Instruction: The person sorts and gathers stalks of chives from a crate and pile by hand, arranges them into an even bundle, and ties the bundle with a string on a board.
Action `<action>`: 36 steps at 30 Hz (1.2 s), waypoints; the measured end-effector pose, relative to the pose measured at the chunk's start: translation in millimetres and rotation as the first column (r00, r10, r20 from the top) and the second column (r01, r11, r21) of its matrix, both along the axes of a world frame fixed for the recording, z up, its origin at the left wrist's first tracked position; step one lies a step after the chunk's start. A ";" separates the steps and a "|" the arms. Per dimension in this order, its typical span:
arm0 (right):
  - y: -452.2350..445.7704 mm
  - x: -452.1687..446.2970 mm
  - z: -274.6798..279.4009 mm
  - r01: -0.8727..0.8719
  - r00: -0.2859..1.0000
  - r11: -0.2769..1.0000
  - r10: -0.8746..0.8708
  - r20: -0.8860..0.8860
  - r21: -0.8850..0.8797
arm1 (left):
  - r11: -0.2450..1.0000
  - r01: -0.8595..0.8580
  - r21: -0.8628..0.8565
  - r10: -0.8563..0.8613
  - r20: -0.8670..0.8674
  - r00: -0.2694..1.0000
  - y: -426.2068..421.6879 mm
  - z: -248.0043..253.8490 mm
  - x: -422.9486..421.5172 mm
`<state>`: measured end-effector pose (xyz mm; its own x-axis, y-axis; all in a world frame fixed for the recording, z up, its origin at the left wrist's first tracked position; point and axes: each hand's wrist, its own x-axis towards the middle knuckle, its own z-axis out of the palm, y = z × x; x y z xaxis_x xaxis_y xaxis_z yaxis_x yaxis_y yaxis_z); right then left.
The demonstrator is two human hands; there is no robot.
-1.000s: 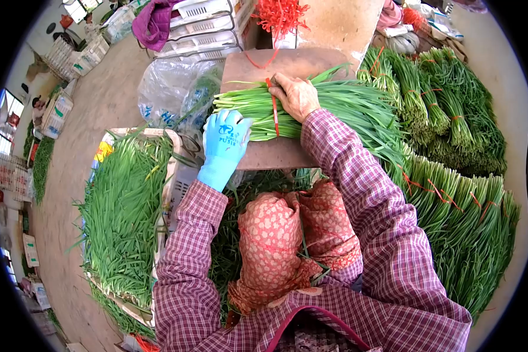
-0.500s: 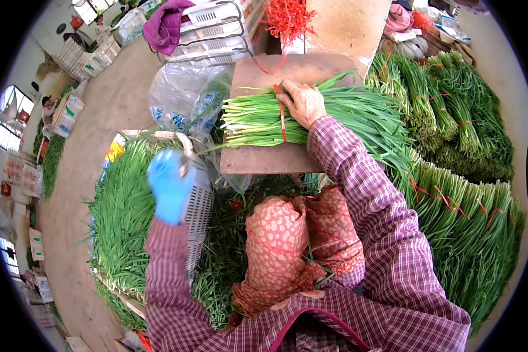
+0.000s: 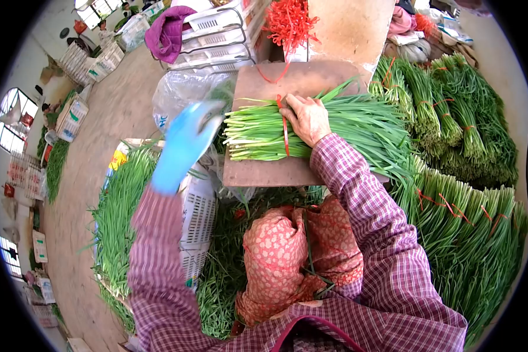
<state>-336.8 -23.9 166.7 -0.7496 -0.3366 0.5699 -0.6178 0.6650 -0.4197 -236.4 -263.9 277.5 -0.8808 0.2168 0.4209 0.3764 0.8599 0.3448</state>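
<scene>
A bunch of garlic chives [image 3: 255, 134], bound with a red tie [image 3: 286, 132], lies across a brown board [image 3: 264, 173]. My bare right hand [image 3: 310, 119] grips the bunch from above, its fingertips beside the tie. To the left of the cut ends, my left hand [image 3: 188, 144] wears a blue glove and is blurred by motion. A gap shows between its thumb and fingers, and I see nothing in it. Below that hand stands a white crate [image 3: 196, 214] with loose chives [image 3: 123, 217] beside it.
Red ties [image 3: 290, 26] hang behind the board. Several tied bunches [image 3: 463, 234] are stacked at the right. White crates [image 3: 214, 44] and a clear plastic bag [image 3: 179, 97] stand at the back left. Patterned red cloth [image 3: 276, 246] covers my legs.
My gloved left hand has moved up and to the right, from over the loose chives toward the board. My right hand stays on the bunch. The view has shifted slightly.
</scene>
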 end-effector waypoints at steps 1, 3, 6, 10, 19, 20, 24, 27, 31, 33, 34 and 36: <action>-0.2 0.7 0.3 0.006 1.000 1.000 -0.005 -0.010 0.017 | 0.995 0.049 -0.087 -0.049 0.000 0.999 7.2 -4.1 -36.6; -0.5 2.7 0.8 0.008 1.000 0.999 -0.007 -0.023 0.032 | 0.980 -0.030 -0.195 0.063 0.162 0.985 19.6 -32.5 -99.9; -2.0 4.7 1.4 0.012 0.999 1.000 -0.011 -0.030 0.026 | 0.932 -0.053 -0.359 0.187 0.349 0.918 52.3 -50.8 -135.3; -3.1 9.3 -1.2 0.014 0.999 1.000 -0.015 -0.051 -0.010 | 0.907 -0.012 -0.420 0.222 0.456 0.862 65.0 -73.7 -137.1; 9.4 19.1 18.3 -0.087 0.979 0.984 0.113 -0.167 0.155 | 0.974 -0.082 -0.211 0.107 0.110 0.988 69.7 -95.5 -71.7; 12.7 15.2 17.0 -0.081 0.980 0.984 0.107 -0.170 0.156 | 0.975 -0.077 -0.210 0.101 0.107 0.989 70.4 -96.2 -72.9; 17.8 7.0 7.9 -0.241 0.955 0.963 0.213 0.206 0.123 | 0.991 0.005 -0.132 0.034 0.293 0.956 60.1 -78.5 -85.7; 15.0 7.0 8.4 -0.219 0.960 0.962 0.182 0.215 0.165 | 0.998 0.041 -0.054 -0.011 0.463 0.887 47.3 -42.4 -113.0; 14.5 9.7 4.6 -0.211 0.969 0.971 0.193 0.155 0.114 | 0.984 -0.037 -0.175 0.102 0.380 0.919 52.4 -25.4 -158.3; 13.7 10.5 3.1 -0.205 0.971 0.973 0.188 0.146 0.108 | 0.955 -0.039 -0.295 0.143 0.341 0.929 58.9 -55.3 -177.9; 13.8 10.5 2.6 -0.197 0.973 0.975 0.182 0.140 0.100 | 0.910 -0.042 -0.413 0.179 0.299 0.937 61.2 -77.0 -189.4; 13.0 11.8 4.3 -0.183 0.975 0.977 0.166 0.147 0.109 | 0.909 -0.122 -0.399 0.276 0.356 0.893 80.2 -86.7 -181.1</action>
<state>-325.0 -10.9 171.0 -0.7407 -0.5295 0.4135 -0.6715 0.6029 -0.4308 -417.5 -183.6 190.8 -0.9953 0.0857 -0.0442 0.0819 0.9933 0.0821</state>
